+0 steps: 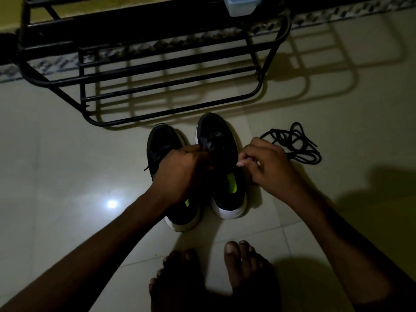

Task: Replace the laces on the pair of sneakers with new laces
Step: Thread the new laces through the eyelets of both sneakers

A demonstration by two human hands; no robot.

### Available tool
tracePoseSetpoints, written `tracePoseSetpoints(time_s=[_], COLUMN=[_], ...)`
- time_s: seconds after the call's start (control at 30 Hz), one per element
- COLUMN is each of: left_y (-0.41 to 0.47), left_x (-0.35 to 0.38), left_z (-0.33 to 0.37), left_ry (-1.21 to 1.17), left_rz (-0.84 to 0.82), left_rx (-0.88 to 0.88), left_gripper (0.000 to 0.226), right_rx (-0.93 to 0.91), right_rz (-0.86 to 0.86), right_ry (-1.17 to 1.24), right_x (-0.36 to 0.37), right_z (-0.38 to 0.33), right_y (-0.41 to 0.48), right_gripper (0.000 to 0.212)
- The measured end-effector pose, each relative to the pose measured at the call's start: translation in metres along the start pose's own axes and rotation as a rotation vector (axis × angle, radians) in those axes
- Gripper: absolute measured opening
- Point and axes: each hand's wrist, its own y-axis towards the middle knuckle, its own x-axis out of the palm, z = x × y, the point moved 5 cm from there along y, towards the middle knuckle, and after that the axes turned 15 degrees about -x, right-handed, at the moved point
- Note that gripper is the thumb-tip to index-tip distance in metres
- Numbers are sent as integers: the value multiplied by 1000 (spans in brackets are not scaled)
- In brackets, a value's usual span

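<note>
Two black sneakers with white soles stand side by side on the tiled floor, toes pointing away from me. My left hand (pixel 183 170) reaches over the left sneaker (pixel 162 143) and grips the lace at the tongue of the right sneaker (pixel 217 131). At the right sneaker's outer edge, my right hand (pixel 265 164) has its fingers curled and pinches what looks like a lace by the eyelets. A loose black lace (pixel 295 143) lies in a heap on the floor to the right of the shoes. A lace tip (pixel 146 168) sticks out left of the left sneaker.
A black metal shoe rack (pixel 157 64) stands just beyond the sneakers, against the wall. A pale plastic box (pixel 242 5) sits on top of it. My bare feet (pixel 225 273) rest on the tiles just behind the shoes. The room is dim.
</note>
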Motion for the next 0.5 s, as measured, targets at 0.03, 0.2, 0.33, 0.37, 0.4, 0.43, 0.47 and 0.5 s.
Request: tracePoseSetpoints(time_s=[0.03, 0.2, 0.33, 0.37, 0.4, 0.43, 0.47, 0.5], left_y=[-2, -4, -3, -1, 0, 1, 2, 3], left_x=[0, 12, 5, 0, -3, -4, -3, -2], left_z=[-1, -12, -14, -14, -13, -10, -5, 0], left_ry=[15, 68, -167, -299, -439, -566, -684, -802], left_rz=[19, 32, 12, 8, -3, -17, -34, -51], left_rx=[26, 13, -34, -109, -204, -292, -356, -406], left_gripper=[34, 24, 27, 23, 22, 26, 30, 32], right_rx=[11, 92, 193, 217, 229, 226, 212, 199], right_rz=[13, -16, -18, -3, 18, 41, 73, 115], right_ry=[-7, 3, 191, 278, 362, 437, 503, 571], right_x=[-1, 6, 2, 1, 0, -1, -1, -1], right_z=[3, 13, 12, 11, 9, 7, 5, 2], right_y=[-1, -4, -9, -10, -10, -9, -7, -5], right_gripper=[9, 13, 19, 20, 21, 21, 20, 19])
